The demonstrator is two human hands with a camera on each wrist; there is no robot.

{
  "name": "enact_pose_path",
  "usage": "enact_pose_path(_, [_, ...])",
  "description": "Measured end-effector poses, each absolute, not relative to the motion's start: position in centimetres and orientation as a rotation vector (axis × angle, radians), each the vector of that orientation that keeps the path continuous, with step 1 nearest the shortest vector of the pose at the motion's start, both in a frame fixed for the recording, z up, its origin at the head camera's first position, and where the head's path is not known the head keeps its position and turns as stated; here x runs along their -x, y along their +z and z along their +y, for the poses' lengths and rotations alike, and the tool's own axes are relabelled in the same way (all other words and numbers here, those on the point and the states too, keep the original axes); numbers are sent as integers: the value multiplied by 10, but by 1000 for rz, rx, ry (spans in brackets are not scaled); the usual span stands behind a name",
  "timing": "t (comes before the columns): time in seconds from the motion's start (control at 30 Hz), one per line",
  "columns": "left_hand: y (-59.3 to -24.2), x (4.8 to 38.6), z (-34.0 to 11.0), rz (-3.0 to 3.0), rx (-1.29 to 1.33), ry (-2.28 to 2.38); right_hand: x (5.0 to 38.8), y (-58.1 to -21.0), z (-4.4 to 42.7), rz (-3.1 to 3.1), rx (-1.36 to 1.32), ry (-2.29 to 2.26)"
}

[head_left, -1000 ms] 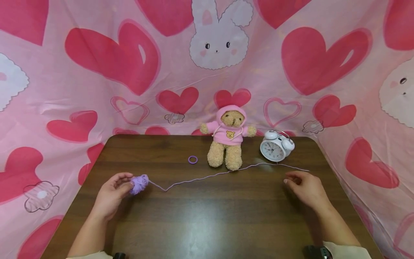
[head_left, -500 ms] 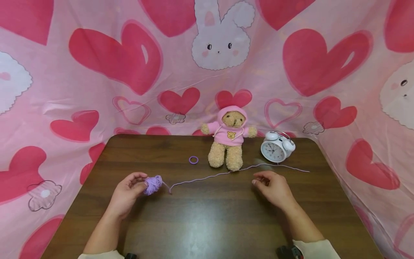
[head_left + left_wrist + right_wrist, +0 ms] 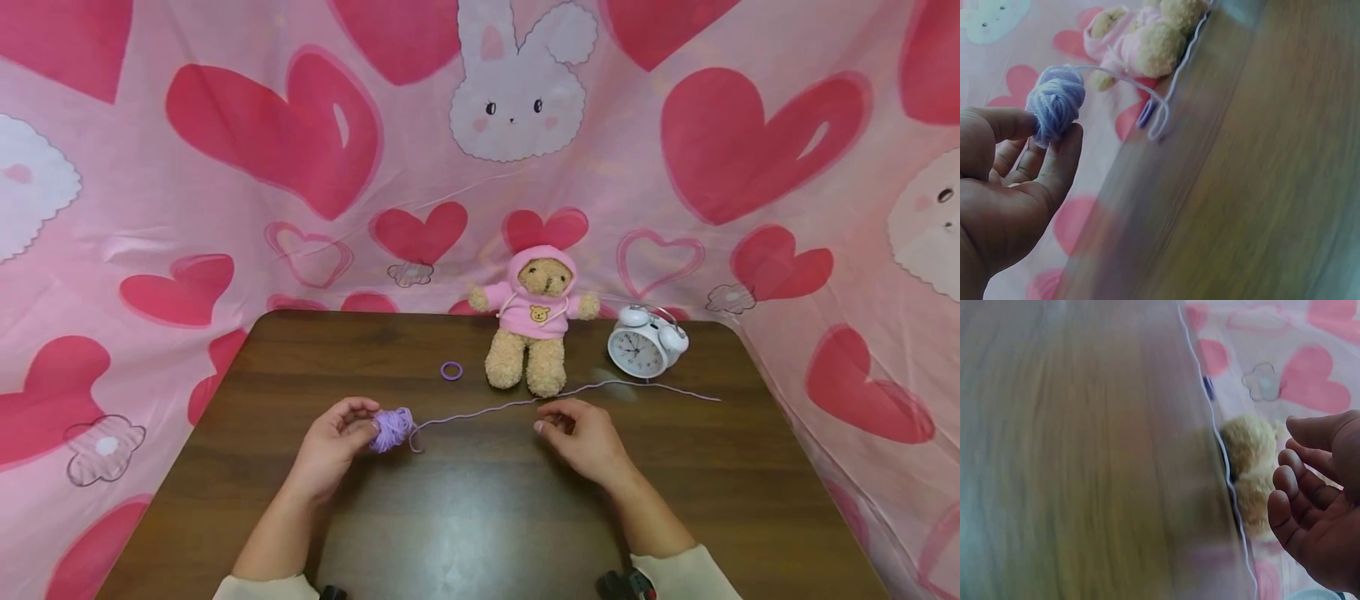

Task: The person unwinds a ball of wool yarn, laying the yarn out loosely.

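Observation:
My left hand (image 3: 335, 446) pinches a small ball of lilac yarn (image 3: 392, 429) between thumb and fingers. The left wrist view shows the yarn ball (image 3: 1056, 103) held at the fingertips, with a strand (image 3: 1175, 75) running off it in a loop. Across the table that strand (image 3: 480, 412) stretches right, past the bear's feet and the clock's front. My right hand (image 3: 587, 442) hovers just in front of the bear, its fingers loosely bent and holding nothing. In the right wrist view the right hand (image 3: 1319, 506) shows bare fingertips, apart from the strand.
A teddy bear (image 3: 536, 317) in a pink hoodie sits at the back of the brown table (image 3: 450, 517). To its right stands a white twin-bell alarm clock (image 3: 645, 342). A purple ring (image 3: 451, 371) lies left of the bear. Pink heart-print cloth (image 3: 420, 167) surrounds the table.
My left hand has carried the yarn ball to the right, slackening the strand beside it. My right hand has moved left from near the strand's far end to before the bear.

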State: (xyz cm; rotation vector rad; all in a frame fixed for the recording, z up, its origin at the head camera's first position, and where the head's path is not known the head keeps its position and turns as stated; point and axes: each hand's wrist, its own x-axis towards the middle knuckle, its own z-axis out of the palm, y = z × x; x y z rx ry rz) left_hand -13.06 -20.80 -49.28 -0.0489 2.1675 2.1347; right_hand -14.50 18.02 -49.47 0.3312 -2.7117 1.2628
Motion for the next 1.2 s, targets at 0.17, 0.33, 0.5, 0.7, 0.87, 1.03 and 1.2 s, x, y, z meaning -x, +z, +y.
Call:
enact_pose_path(0.17, [-494,132,-194,2149,-2,2140,143,-494,164,-2687,-382,1350])
enact_pose_path(0.33, [-494,133,-182,2112,-34,2153,142,-494,150,-2680,-449,1409])
enact_pose_path(0.5, [-490,133,-168,2087,-51,2151,141,-495,138,-2669,-522,1427])
enact_pose_path(0.7, [-486,133,-151,2060,-84,2146,139,-496,126,-2667,-594,1453])
enact_pose_path(0.87, [-488,135,-140,2041,-125,2133,136,-497,118,-2678,-655,1420])
enact_pose_path(1.03, [-491,134,-133,2012,-146,2122,135,-496,114,-2654,-681,1393])
enact_pose_path(1.2, [-493,134,-130,2006,-155,2121,134,-495,112,-2668,-695,1385])
